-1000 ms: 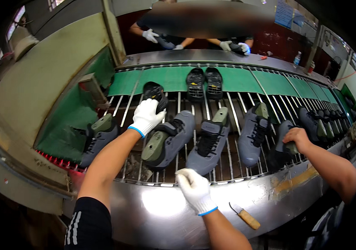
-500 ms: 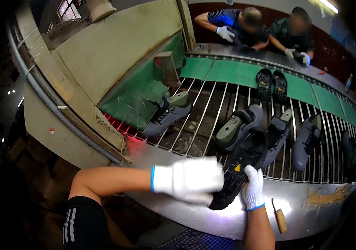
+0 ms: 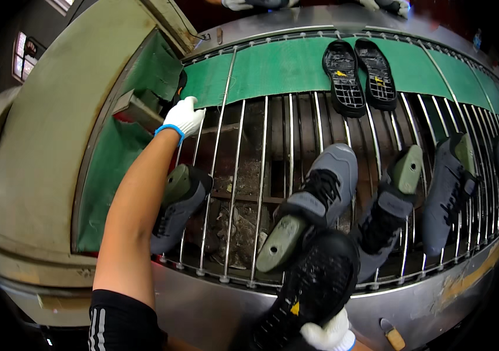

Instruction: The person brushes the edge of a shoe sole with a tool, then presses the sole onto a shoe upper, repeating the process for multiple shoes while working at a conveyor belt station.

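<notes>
My right hand [image 3: 329, 332], in a white glove, grips a black shoe sole [image 3: 319, 269] with a yellow mark, held above the near metal edge. My left arm stretches far forward. My gloved left hand [image 3: 186, 117] is at the far left of the rack, beside a dark object [image 3: 180, 88] partly hidden under the green flap; its fingers are mostly hidden, so I cannot tell whether it holds that object. A grey shoe [image 3: 334, 175] on a green last lies just beyond the held sole. Another grey shoe [image 3: 173, 216] lies beside my left forearm.
Two black soles [image 3: 344, 79] lie side by side on the green strip [image 3: 284, 67]. More grey shoes [image 3: 445, 193] rest on the metal rods to the right. A wooden-handled hook tool [image 3: 394, 338] lies on the metal edge. Co-workers' gloved hands [image 3: 237, 4] show across the rack.
My left hand has left the sole and reached forward to the far left of the rack. My right hand still holds the sole. The view has shifted, and the co-workers are mostly out of it.
</notes>
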Available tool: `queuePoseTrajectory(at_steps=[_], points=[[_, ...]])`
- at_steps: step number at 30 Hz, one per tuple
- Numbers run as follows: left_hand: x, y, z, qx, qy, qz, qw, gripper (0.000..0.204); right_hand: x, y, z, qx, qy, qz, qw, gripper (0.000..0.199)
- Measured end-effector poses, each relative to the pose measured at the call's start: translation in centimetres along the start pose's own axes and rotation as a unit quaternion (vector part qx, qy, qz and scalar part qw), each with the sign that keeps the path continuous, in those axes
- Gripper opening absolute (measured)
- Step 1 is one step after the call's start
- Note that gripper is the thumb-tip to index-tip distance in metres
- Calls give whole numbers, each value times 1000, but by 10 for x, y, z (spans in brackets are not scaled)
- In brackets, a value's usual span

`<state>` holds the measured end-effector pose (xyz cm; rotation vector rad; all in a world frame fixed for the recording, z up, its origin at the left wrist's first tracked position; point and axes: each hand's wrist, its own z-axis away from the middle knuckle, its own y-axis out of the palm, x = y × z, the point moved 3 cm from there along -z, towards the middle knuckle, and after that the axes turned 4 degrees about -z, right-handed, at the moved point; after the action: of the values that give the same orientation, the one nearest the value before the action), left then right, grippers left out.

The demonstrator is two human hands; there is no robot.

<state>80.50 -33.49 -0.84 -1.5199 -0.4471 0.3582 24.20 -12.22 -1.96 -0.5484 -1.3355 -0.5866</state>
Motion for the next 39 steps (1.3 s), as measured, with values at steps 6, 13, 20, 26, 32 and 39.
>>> queuePoseTrajectory(at_steps=[6, 13, 20, 26, 32, 39], points=[[49, 27, -64, -5, -141, -22, 990, 56, 30, -29, -31, 37, 30, -107, 993, 59], [132, 61, -116, 184, -258, -208, 926, 53, 31, -46, -43, 38, 16, -129, 991, 55], [55, 47, -88, -95, -48, -171, 980, 34, 25, -33, -36, 14, -41, -165, 985, 51], [0, -14, -81, -198, 1, 132, 971, 47, -25, 16, -2, -6, -25, -207, 978, 54], [-34, -81, 39, -205, -7, 399, 894, 29, -25, 22, -1, 7, -15, -69, 997, 60], [-110, -155, 352, -294, 122, 473, 822, 43, -42, 27, -13, -60, -121, -214, 967, 55]])
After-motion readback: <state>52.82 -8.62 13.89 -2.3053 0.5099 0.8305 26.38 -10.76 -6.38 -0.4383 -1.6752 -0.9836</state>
